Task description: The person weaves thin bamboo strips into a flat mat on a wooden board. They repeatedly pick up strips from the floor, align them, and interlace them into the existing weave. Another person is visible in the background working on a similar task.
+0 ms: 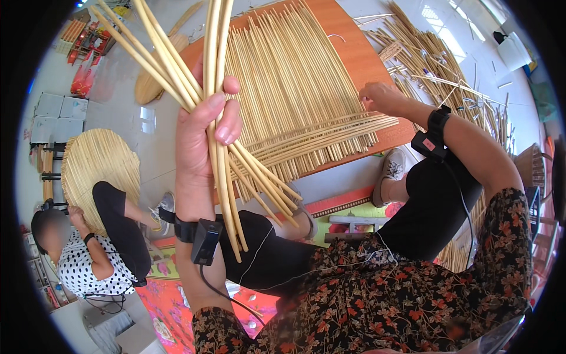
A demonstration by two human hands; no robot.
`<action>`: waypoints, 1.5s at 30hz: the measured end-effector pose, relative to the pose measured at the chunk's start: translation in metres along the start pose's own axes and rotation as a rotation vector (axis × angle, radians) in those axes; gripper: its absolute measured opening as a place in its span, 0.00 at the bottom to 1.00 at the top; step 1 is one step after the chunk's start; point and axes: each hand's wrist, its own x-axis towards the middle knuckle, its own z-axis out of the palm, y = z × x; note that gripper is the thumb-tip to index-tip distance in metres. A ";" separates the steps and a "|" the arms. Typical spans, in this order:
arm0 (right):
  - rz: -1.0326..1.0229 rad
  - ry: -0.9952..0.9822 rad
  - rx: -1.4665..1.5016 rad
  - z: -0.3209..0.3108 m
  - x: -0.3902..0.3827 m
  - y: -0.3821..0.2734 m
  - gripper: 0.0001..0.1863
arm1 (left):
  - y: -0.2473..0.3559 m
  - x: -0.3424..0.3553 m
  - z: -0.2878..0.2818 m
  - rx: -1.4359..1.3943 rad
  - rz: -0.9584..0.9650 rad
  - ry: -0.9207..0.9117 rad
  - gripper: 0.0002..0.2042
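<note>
My left hand [206, 124] grips a bundle of several long, pale reed rods [226, 186] upright in the middle of the view, its rods fanning out above and below the fist. Behind it, many similar rods lie side by side as a flat panel [283, 71] on an orange board [336, 26], with several crosswise rods along the near part. At the panel's right edge, my right hand [380, 97] has its fingers curled down at the ends of the rods; what they hold, if anything, is too small to make out.
A person [94, 265] in spotted clothing sits at left beside a round reed piece [100, 165]. Loose rods [436, 59] lie heaped on the floor at right, near a white bucket [514, 53]. Boxes [62, 112] stand at left. A patterned mat [165, 312] lies below.
</note>
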 end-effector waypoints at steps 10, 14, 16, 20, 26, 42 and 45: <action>-0.018 0.075 0.911 -0.118 0.005 -0.118 0.20 | -0.031 0.003 0.006 -0.035 -0.236 -0.059 0.25; -0.117 0.045 1.280 -0.137 -0.002 -0.147 0.20 | -0.046 0.002 0.015 0.056 -0.329 -0.050 0.20; -0.141 0.044 1.340 -0.133 0.002 -0.147 0.16 | -0.050 0.001 0.017 0.102 -0.368 -0.093 0.18; -0.105 0.031 1.644 -0.126 0.006 -0.139 0.11 | -0.058 0.003 0.026 0.110 -0.414 -0.102 0.16; -0.089 0.092 1.663 -0.123 0.009 -0.135 0.09 | -0.066 0.000 0.029 0.094 -0.457 -0.065 0.15; -0.094 0.098 1.750 -0.119 0.017 -0.126 0.07 | -0.069 0.000 0.026 0.081 -0.464 -0.024 0.21; -0.092 0.105 1.820 -0.120 0.017 -0.123 0.08 | -0.068 -0.001 0.027 0.035 -0.472 -0.025 0.20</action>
